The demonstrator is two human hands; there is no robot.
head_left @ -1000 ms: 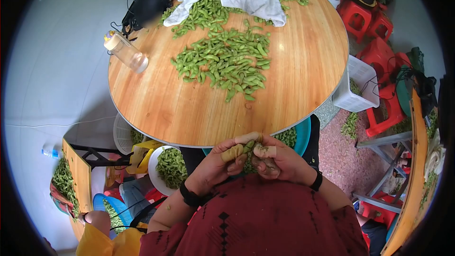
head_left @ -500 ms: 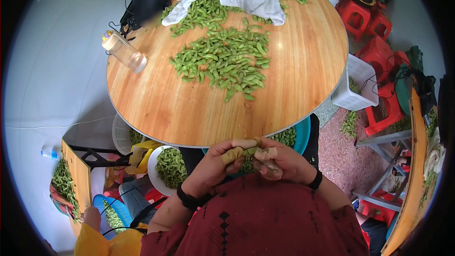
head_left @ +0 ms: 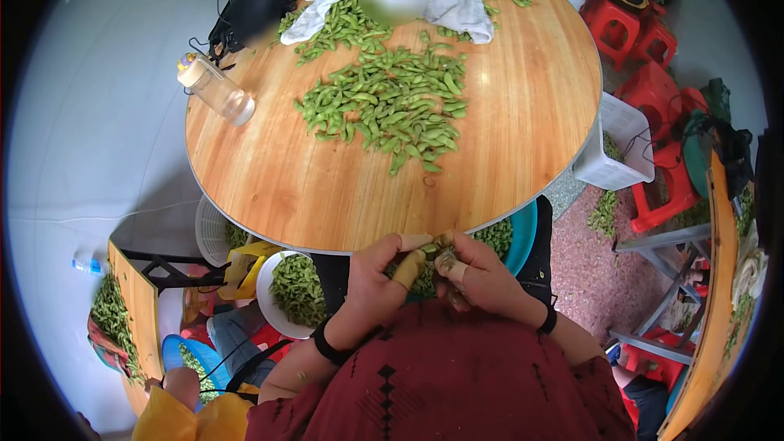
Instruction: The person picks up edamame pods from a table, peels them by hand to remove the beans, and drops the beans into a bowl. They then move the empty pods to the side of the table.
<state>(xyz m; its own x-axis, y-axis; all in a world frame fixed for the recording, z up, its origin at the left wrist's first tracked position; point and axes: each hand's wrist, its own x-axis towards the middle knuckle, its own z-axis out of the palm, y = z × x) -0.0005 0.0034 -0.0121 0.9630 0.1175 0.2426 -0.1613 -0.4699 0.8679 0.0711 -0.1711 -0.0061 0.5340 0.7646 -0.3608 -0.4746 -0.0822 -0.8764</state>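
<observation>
Both of my hands meet just past the round table's near edge, above a teal basin (head_left: 524, 238) of green beans. My left hand (head_left: 380, 268) has tan covers on its thumb and finger and pinches a green soybean pod (head_left: 429, 251). My right hand (head_left: 483, 274), with pale covers on its fingers, closes on the same pod from the other side. The fingers partly hide the pod, and whether it is split cannot be made out. On the wooden table (head_left: 286, 188) ahead lies a loose heap of soybean pods (head_left: 392, 106).
White cloths (head_left: 457, 0) cover more pods at the back. A clear bottle (head_left: 220, 94) and a black bag (head_left: 257, 8) stand left. A white bowl (head_left: 265, 298) of pods is below left; a white crate (head_left: 612, 167) and red stools (head_left: 653, 98) are right.
My hands have turned and shifted slightly, and the left thumb now points up along the pod. The pod remains between both hands. A blurred patch now shows over the cloths.
</observation>
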